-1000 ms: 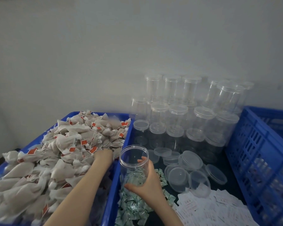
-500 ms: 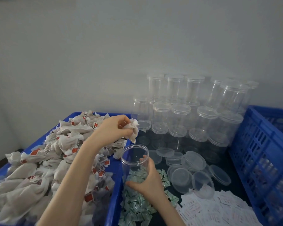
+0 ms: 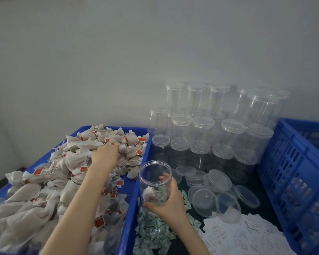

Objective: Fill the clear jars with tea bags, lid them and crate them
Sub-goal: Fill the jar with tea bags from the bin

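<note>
Red tags (image 3: 83, 169) on the tea bags (image 3: 75, 159): no print legible.
White slips (image 3: 247, 234): reddish marks, too blurred to read.
Green-and-white sachets (image 3: 151, 234): print unreadable.
Clear jars (image 3: 201, 137): unlabelled.

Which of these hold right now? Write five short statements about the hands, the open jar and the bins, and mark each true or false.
1. The right hand grips the open jar. True.
2. That jar has a lid on. False: its mouth is open.
3. The left hand is on the tea bags. True.
4. The tea bags lie in a red bin. False: the bin is blue.
5. Loose lids lie right of the open jar. True.
</note>
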`<state>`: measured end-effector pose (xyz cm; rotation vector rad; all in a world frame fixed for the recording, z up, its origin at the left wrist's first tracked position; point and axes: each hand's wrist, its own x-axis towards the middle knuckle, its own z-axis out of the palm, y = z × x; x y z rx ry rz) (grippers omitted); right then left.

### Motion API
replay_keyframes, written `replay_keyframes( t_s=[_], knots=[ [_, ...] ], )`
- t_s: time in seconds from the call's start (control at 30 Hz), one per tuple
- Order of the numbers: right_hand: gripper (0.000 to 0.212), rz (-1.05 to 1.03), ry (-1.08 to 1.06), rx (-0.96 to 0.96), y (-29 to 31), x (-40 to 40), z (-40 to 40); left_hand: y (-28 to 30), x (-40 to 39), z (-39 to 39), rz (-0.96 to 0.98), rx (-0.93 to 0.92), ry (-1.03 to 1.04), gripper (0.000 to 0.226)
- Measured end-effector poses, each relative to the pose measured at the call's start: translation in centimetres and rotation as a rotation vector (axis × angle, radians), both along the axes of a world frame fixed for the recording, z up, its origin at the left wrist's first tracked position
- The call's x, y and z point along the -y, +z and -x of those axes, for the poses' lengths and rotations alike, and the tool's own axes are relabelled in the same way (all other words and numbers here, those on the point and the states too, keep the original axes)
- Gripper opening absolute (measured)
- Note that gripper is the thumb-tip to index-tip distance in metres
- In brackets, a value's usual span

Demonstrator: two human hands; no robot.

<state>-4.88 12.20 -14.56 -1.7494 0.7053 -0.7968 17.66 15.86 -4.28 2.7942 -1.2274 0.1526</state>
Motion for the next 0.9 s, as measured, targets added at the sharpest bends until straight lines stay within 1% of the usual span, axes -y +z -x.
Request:
replay_keyframes(
  t_s=[0.03,0.07,0.13,0.23,0.33,0.47,0.53,0.57,0.67,0.7,0.77,0.83,0.9],
  knots=[
    [0.091,-0.006,0.001,0.004,0.0,0.0,0.0,-1.0,-0.3,-0.9,-0.117,0.047,0.11,0.039],
    [0.092,-0.008,0.003,0.008,0.1,0.0,0.1,-2.0,-0.6,-1.5,-0.191,0.057,0.198,0.045],
    [0.092,-0.005,0.006,0.008,0.1,0.0,0.1,-3.4,-0.9,-2.3,-0.231,0.082,0.27,0.049],
    [0.093,-0.007,0.002,-0.004,0.3,0.1,0.3,-4.0,-0.4,-2.8,-0.092,0.097,0.281,0.038],
    [0.093,-0.016,0.001,-0.014,0.2,0.2,0.2,-3.7,-0.3,-2.8,-0.014,0.003,0.3,0.025],
    [0.096,-0.035,-0.002,-0.023,-0.1,0.2,0.2,-2.9,-0.5,-3.0,0.075,-0.09,0.32,0.022],
    [0.092,-0.035,0.007,-0.029,-0.2,0.3,0.2,-2.1,-0.5,-2.9,0.149,-0.115,0.266,0.023],
    [0.091,-0.031,0.008,-0.033,-0.1,0.2,0.1,-1.6,-0.5,-2.8,0.218,-0.115,0.218,0.023],
    [0.088,-0.028,-0.002,-0.036,-0.3,0.2,-0.1,0.8,-1.0,-1.3,0.519,-0.176,0.05,0.022],
    [0.088,-0.03,-0.004,-0.037,-0.4,0.2,-0.1,1.8,-1.2,-0.6,0.578,-0.214,-0.012,0.021],
    [0.088,-0.026,-0.008,-0.047,-0.6,0.2,-0.3,3.9,-1.5,1.1,0.648,-0.333,-0.134,0.019],
    [0.089,-0.018,-0.009,-0.057,-0.8,0.2,-0.3,5.7,-2.1,3.0,0.711,-0.502,-0.253,0.022],
    [0.092,-0.013,-0.01,-0.062,-1.0,0.3,-0.4,7.0,-2.6,4.7,0.724,-0.622,-0.366,0.024]
  ],
)
